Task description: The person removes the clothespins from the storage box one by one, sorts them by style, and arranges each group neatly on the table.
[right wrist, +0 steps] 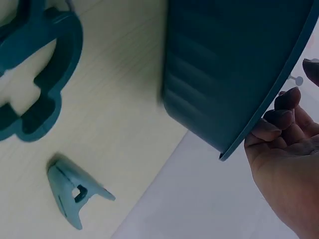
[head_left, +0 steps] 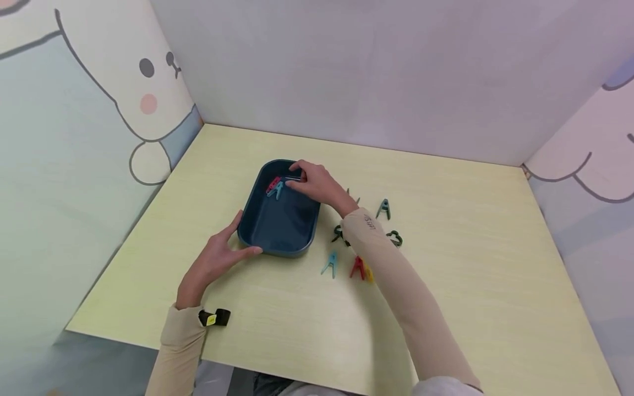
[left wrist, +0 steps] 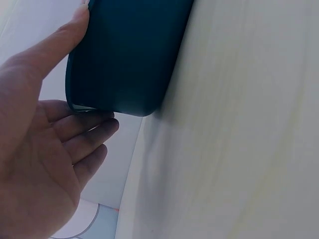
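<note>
A dark blue plastic tray [head_left: 277,225] stands on the table with a red clothespin [head_left: 273,183] and a light blue clothespin [head_left: 276,190] at its far end. My left hand [head_left: 218,258] rests against its near left corner, thumb along the near side and fingers along the left. Fairly straight left fingers [left wrist: 87,142] touch the rim in the left wrist view. Over the tray's far right corner is my right hand [head_left: 317,181], thumb and forefinger apart and nothing visible between them. From the right wrist view, its loosely bent fingers [right wrist: 279,117] are beside the rim.
Right of the tray lie a light blue clothespin [head_left: 332,264], a red one [head_left: 358,268], a yellow one [head_left: 369,273] and a green one [head_left: 384,209]. A dark green cloud-shaped clip [head_left: 394,238] is partly behind the right sleeve [head_left: 396,275]. Walls border the table.
</note>
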`<state>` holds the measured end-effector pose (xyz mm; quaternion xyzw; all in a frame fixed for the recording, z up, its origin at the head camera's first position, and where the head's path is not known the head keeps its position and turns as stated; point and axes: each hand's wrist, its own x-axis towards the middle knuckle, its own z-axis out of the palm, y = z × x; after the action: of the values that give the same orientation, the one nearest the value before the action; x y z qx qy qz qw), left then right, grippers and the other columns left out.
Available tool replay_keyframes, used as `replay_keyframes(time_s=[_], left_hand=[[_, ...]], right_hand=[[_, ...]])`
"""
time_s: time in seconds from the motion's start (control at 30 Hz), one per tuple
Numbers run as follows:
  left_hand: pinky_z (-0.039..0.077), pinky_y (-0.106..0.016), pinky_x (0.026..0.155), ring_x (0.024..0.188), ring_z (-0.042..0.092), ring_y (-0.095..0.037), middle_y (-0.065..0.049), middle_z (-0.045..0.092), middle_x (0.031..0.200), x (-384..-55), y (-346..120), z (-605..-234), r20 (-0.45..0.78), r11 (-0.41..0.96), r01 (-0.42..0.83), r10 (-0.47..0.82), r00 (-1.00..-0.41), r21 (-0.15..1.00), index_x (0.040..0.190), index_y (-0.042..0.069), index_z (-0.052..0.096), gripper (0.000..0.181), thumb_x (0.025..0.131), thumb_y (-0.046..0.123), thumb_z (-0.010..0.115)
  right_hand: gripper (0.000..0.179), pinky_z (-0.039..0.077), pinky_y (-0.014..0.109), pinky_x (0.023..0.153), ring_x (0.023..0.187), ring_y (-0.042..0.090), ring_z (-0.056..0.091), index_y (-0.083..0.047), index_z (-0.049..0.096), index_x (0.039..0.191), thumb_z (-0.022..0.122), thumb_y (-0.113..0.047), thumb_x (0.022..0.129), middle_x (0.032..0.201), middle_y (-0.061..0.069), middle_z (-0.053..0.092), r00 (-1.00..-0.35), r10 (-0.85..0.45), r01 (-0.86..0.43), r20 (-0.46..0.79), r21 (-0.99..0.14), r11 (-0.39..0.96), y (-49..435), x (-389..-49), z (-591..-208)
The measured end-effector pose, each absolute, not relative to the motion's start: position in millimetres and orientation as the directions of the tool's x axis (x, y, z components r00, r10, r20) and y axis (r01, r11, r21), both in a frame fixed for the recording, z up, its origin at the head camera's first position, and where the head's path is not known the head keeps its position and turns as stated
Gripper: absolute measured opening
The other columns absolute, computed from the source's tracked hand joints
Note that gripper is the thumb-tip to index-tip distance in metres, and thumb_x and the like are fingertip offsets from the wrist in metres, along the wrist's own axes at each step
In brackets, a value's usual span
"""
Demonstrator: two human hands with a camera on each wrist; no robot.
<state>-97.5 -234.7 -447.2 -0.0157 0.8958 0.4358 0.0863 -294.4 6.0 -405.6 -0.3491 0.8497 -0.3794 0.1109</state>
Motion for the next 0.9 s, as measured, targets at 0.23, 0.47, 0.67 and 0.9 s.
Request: replay_keyframes(time_s=[0.23,0.47,0.67,0.9], left_hand=[[0.031,-0.065,0.114,0.152,0.022,-0.047,-0.025,0.018,0.168,-97.1,-234.5,-449.1,-0.162,0.623,-0.093,0.055,-0.985,0.777,0.167,0.014,0.009,0.107,0.093,0.048,0.077],[0.030,-0.065,0.114,0.152,0.021,-0.048,-0.025,0.018,0.168,-96.7,-234.8,-447.5,-0.155,0.619,-0.090,0.052,-0.987,0.780,0.167,0.013,0.009,0.107,0.092,0.047,0.078],[0.031,-0.065,0.114,0.152,0.021,-0.047,-0.025,0.018,0.168,-96.2,-234.9,-446.8,-0.158,0.616,-0.093,0.052,-0.986,0.782,0.167,0.014,0.009,0.107,0.093,0.048,0.077],[0.032,-0.064,0.114,0.151,0.023,-0.047,-0.025,0.019,0.168,-95.0,-235.3,-447.8,-0.146,0.617,-0.083,0.053,-0.988,0.783,0.167,0.014,0.010,0.106,0.093,0.047,0.077]], right_hand=[[0.046,0.045,0.032,0.067,0.071,0.020,0.055,-0.002,0.058,0.141,0.067,-0.027,0.103,0.084,0.007,0.060,-0.758,-0.651,-0.491,0.029,-0.682,0.542,-14.8,-297.2,-415.8],[0.051,0.049,0.032,0.068,0.073,0.020,0.058,-0.003,0.053,0.146,0.067,-0.027,0.103,0.085,0.009,0.062,-0.768,-0.635,-0.444,-0.081,-0.647,0.620,-31.5,-298.9,-423.7],[0.055,0.054,0.036,0.082,0.089,0.022,0.064,-0.001,0.051,0.148,0.069,-0.027,0.102,0.116,0.012,0.067,-0.776,-0.616,-0.427,-0.135,-0.606,0.671,-40.9,-299.1,-426.1],[0.058,0.055,0.034,0.085,0.094,0.020,0.065,0.001,0.051,0.147,0.072,-0.027,0.101,0.119,0.012,0.066,-0.778,-0.600,-0.402,-0.186,-0.586,0.703,-47.4,-298.3,-429.8]])
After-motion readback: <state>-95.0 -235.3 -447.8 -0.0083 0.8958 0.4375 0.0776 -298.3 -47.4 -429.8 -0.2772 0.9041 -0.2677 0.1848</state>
